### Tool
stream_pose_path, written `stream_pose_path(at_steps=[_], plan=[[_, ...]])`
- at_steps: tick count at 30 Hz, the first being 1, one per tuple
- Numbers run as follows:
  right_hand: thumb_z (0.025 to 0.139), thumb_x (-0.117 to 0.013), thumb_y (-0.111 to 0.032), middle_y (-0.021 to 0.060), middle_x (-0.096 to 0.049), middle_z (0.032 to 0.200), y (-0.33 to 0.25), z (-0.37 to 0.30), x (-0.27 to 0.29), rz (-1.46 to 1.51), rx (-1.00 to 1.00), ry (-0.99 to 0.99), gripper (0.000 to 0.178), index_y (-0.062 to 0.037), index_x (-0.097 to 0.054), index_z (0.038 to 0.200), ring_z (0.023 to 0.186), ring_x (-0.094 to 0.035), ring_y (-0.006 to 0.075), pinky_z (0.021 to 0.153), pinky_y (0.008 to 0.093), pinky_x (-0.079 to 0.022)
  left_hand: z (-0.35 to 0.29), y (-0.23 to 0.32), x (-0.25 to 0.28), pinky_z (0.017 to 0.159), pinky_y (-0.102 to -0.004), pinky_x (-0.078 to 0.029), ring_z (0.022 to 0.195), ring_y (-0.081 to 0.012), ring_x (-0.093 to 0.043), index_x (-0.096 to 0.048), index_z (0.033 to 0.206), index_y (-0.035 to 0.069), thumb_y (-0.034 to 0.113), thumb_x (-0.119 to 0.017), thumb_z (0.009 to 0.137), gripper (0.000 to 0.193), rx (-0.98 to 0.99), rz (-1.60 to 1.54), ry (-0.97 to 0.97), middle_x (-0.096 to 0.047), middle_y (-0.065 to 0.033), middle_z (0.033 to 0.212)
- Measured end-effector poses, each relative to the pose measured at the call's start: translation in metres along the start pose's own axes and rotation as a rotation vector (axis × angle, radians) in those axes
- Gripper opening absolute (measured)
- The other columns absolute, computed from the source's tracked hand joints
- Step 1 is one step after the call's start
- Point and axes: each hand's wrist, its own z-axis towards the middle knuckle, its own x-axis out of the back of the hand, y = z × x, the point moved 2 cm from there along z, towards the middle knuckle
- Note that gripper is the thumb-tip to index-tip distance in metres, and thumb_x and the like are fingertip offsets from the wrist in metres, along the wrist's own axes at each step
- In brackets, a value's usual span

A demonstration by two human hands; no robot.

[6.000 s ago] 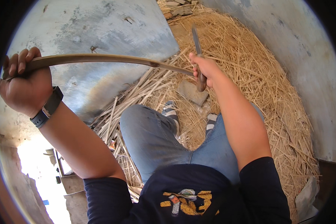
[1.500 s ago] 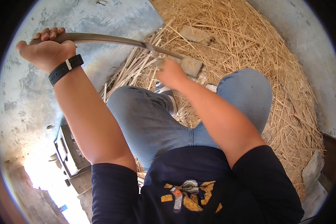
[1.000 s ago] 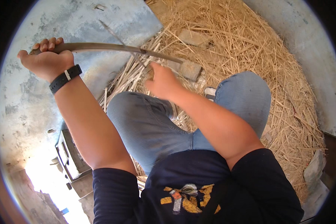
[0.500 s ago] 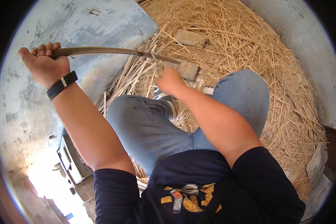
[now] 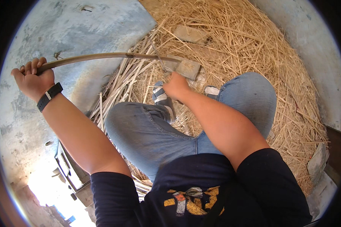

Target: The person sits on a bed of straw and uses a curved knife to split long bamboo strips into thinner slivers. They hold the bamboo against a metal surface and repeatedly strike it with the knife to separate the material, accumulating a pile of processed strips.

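A long, narrow bamboo strip point(image 5: 91, 57) with a dark node near its middle bows gently upward across the view. Its left end is gripped in my left hand point(image 5: 33, 75), whose fingers curl round it; a black watch sits on that wrist. The strip's other end meets a squarish block point(image 5: 188, 69) on the ground before my feet. Close to that end, my right hand point(image 5: 177, 87) is closed on a knife, whose thin blade point(image 5: 159, 56) crosses the strip. The knife's handle is hidden by my fingers.
Straw-like shavings point(image 5: 250, 41) cover the floor, with longer slivers point(image 5: 121, 81) heaped left of my feet. A flat stone point(image 5: 191, 34) lies beyond the block. Worn bluish walls point(image 5: 75, 26) rise on both sides. My bent knees point(image 5: 250, 98) flank the working spot.
My left hand has moved left and slightly down, drawing the bamboo strip with it. My right hand and the knife have shifted slightly right and down.
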Motion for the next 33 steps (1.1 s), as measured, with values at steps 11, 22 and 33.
stream_pose_path(at_steps=[11,22,33], plan=[[0.082,-0.067,-0.018,0.0267,-0.068,0.092,-0.078,-0.046,0.009,-0.013,0.321,-0.088,0.036,0.0044,-0.057,0.108,0.088,-0.068,0.0417,0.08,0.0499,-0.053,-0.036,0.042,0.037,0.056,-0.029,-0.036,0.05,-0.0095,-0.036,-0.041,0.077,0.019,0.044,-0.056,0.102,0.039,-0.088,-0.024,0.016,-0.033,0.0055,0.057],[0.083,-0.069,-0.018,0.0236,-0.067,0.079,-0.09,-0.054,0.058,-0.187,0.601,0.041,0.032,0.0004,-0.054,0.105,0.076,-0.067,0.044,0.066,0.0525,-0.051,-0.062,0.205,0.13,0.058,-0.0277,-0.039,0.048,-0.0081,-0.039,-0.043,0.062,0.018,0.048,-0.049,0.104,0.051,-0.221,-0.344,-0.159,-0.038,0.0076,0.051],[0.082,-0.07,-0.018,0.0232,-0.067,0.08,-0.095,-0.057,0.075,-0.114,0.765,0.188,0.032,-0.0029,-0.055,0.106,0.079,-0.067,0.0443,0.07,0.0528,-0.052,-0.108,0.266,0.136,0.059,-0.0277,-0.039,0.049,-0.0084,-0.037,-0.043,0.064,0.016,0.05,-0.046,0.105,0.053,-0.39,-0.385,-0.119,-0.037,0.007,0.051]])
